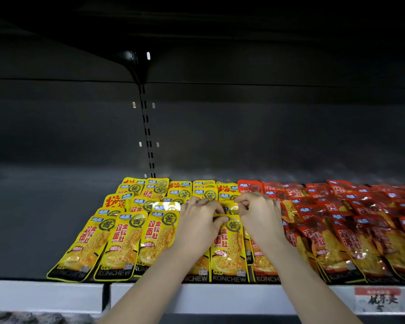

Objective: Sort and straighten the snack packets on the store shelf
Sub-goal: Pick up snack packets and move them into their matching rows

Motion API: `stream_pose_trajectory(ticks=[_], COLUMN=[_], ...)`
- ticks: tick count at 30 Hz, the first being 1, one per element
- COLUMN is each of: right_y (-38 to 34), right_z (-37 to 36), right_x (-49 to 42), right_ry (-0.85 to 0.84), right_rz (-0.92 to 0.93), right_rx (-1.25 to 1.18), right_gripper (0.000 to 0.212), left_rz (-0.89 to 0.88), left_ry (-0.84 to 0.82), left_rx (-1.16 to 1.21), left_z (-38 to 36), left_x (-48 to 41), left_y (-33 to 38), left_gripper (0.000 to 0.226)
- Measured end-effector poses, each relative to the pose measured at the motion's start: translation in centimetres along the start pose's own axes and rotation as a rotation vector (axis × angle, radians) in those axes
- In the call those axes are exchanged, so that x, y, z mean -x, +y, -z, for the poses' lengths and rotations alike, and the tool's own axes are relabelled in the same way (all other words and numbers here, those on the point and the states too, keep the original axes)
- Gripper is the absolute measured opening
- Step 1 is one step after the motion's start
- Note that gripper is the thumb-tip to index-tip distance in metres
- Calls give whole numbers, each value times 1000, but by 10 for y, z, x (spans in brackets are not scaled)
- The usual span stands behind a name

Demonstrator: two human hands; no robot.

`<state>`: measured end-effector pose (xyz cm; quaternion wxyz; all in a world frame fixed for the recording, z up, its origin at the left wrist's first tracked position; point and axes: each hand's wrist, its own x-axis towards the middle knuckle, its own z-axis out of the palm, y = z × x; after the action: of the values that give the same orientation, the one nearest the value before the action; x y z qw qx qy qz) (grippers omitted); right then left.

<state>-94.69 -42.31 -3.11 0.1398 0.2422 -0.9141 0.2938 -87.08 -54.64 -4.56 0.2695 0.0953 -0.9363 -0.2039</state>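
While both hands sit at the yellow/red seam, head view: left hand point(198, 220) and right hand point(258, 218) each pinch the top edge of a yellow packet point(229, 249) at the front of the rightmost yellow column, just beside the red packets point(360, 230). Step, I'd say: squaring that packet into its row. The next move likely needs it aligned with the shelf lip point(220, 298) without dragging the packets under it. Around: other yellow packets point(122, 239) to the left lie fanned and tilted; the reds overlap loosely, some skewed. The reds crowd the held column, so snagging is the risk. Price label point(378, 300) on the lip at right, slotted upright point(147, 136) behind.
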Motion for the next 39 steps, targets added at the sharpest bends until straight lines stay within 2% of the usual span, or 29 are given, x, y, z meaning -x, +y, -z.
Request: stream_pose_trajectory(ticks=[11, 17, 26, 31, 35, 39], right_y=[-2, -1, 0, -4, -9, -14], right_z=[5, -2, -4, 0, 8, 5], right_x=[2, 4, 4, 5, 6, 29], right_ry=[54, 22, 41, 79, -2, -181], right_rz=[-108, -30, -31, -21, 33, 216], right_rx=[-221, -55, -15, 58, 63, 108], right_gripper=[20, 22, 24, 24, 25, 36], left_rz=[15, -14, -11, 40, 139, 148], left_ry=[-22, -9, -13, 64, 143, 12], left_rx=[-37, -45, -120, -80, -58, -171], left_z=[0, -1, -1, 12, 40, 51], left_x=[5, 5, 6, 3, 1, 16], left_y=[-3, -2, -1, 2, -13, -28], left_gripper=[17, 15, 19, 18, 18, 28])
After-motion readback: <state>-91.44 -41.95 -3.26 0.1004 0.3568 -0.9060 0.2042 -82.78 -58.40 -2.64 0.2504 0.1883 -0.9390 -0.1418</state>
